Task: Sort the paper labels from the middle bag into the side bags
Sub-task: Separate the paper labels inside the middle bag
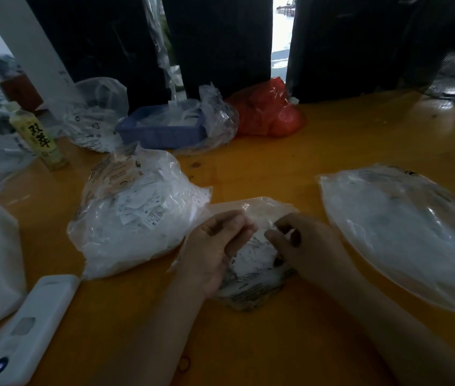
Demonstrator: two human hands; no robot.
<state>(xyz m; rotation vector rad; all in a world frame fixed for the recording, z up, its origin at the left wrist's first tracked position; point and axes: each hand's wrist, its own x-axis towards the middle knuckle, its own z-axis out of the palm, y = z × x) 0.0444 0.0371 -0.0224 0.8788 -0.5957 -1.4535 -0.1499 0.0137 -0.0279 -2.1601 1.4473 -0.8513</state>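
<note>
clear middle bag (251, 277) of labels, under both hands' curled fingers (237, 227)

Clear plastic bags in front of the person, three: left bag (134, 215), middle bag (251, 263), right bag (404, 235). Paper labels inside them too many and too blurred to count. Hands, two: left hand (215, 246), right hand (301, 246) (both at the middle bag). Farther back: one more clear bag (95, 115), one red bag (268, 110), one blue tray (162, 132). One bottle (38, 137). One white device (26, 330).
</note>
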